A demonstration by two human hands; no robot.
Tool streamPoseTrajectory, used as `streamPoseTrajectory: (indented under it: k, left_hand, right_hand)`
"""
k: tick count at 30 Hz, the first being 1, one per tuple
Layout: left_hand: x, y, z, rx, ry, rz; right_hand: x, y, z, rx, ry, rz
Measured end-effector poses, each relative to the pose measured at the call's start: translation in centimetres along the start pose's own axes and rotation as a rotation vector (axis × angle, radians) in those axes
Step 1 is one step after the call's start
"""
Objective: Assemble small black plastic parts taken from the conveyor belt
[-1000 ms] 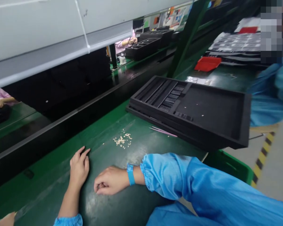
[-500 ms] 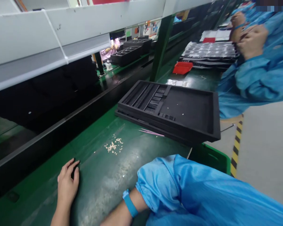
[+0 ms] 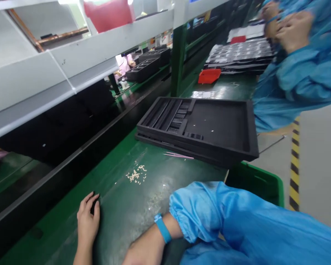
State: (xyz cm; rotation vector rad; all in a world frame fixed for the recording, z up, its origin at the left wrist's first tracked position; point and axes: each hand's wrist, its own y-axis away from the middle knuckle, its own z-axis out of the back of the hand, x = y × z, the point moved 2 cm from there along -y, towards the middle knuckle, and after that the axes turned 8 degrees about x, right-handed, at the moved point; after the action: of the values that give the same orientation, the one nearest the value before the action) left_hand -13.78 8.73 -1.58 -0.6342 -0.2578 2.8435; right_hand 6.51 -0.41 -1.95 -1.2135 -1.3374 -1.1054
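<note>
My left hand (image 3: 88, 217) rests on the green table top (image 3: 121, 221), fingers loosely spread and holding nothing I can see. At the bottom edge the back of my right hand (image 3: 143, 248) shows below a blue wristband; its fingers are cut off by the frame. Beyond both hands lies a loose scatter of tiny pale pieces (image 3: 136, 175), apart from them. Pink tweezers (image 3: 178, 155) lie farther back, along the front of stacked black trays (image 3: 223, 125). The upper tray has slotted sections on its left and a wide recess on its right.
A green bin (image 3: 276, 184) stands beside the table's right edge. Farther back are a red tray (image 3: 209, 76) and stacked sheets (image 3: 239, 53). A person in blue sleeves (image 3: 306, 77) sits at the right. A white beam (image 3: 79, 59) crosses above, with a dark channel (image 3: 71, 162) along the left.
The view has shifted, so the table things sit slightly differently in frame. Both my hands appear farther right, and more of the back of my right hand shows. The tweezers and pale pieces stay lying there.
</note>
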Motion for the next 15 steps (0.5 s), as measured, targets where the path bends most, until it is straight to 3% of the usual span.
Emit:
streamPoseTrajectory:
  k: [3,7,9,12,15]
  left_hand:
    - [-2.1,1.2,0.1,0.0,0.01,0.0]
    - [-3.5,2.2,-0.3,-0.004,0.072,0.019]
    - [-2.5,2.3,-0.1,-0.065,0.05,0.037]
    - [0.3,2.7,1.6,-0.205,-0.023,0.133]
    - [4.0,3.4,4.4,-0.306,-0.149,0.417]
  right_hand:
    - [0.9,2.2,-2.0,-0.013,-0.024,0.046]
    - [1.1,4.0,-2.3,-0.261,-0.048,-0.145]
    - [1.2,4.1,-2.2,-0.243,-0.01,-0.203]
    - [1.8,4.1,-2.5,-0.194,0.111,-0.22]
    - [2.0,4.1,-2.9,-0.19,0.106,-0.249]
